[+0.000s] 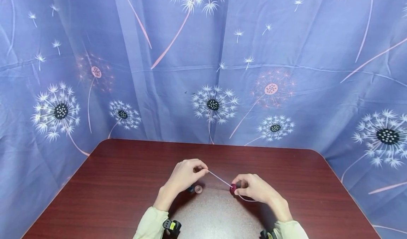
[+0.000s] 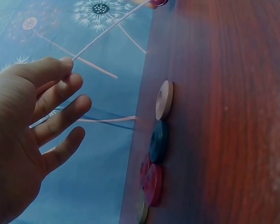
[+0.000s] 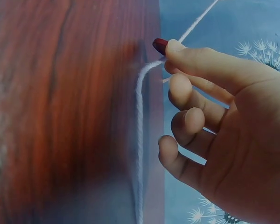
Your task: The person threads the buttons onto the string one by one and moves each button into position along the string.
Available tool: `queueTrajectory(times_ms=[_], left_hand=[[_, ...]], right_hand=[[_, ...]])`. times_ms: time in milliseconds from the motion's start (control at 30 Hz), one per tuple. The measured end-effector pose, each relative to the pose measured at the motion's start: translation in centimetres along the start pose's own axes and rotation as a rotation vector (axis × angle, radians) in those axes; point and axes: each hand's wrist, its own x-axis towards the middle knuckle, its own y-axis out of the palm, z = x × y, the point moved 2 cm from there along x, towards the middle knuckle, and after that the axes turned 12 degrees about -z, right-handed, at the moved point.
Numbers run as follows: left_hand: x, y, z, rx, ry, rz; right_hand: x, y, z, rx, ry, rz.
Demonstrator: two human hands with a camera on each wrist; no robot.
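Observation:
Between thumb and fingertip my left hand [image 1: 186, 175] pinches one end of a white string [image 1: 219, 179], which runs taut down to the right. My right hand [image 1: 255, 187] holds a dark red button [image 1: 233, 188] by its edge. The string passes through that button, and its other part curves over the table under the right hand. In the left wrist view, a pale pink button [image 2: 164, 100], a dark teal button [image 2: 159, 141], red buttons [image 2: 153, 185] and an olive one [image 2: 142, 207] lie in a line below the left hand.
A dark reddish wooden table [image 1: 127, 168] lies under both hands. A blue cloth [image 1: 178, 101] with a dandelion print hangs behind and beside it. Black wrist cameras [image 1: 172, 227] sit at the cuffs.

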Motion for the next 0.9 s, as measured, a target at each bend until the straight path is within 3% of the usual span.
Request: queueTrajectory(times_ms=[633, 900], left_hand=[[0.2, -0.5, 0.3, 0.015, 0.001, -0.059], [0.2, -0.7, 0.6, 0.020, 0.004, -0.081]], right_hand=[[-0.3, -0.8, -1.2, -0.009, -0.015, 0.036], [-0.6, -1.2, -1.6, -0.009, 0.020, 0.049]])
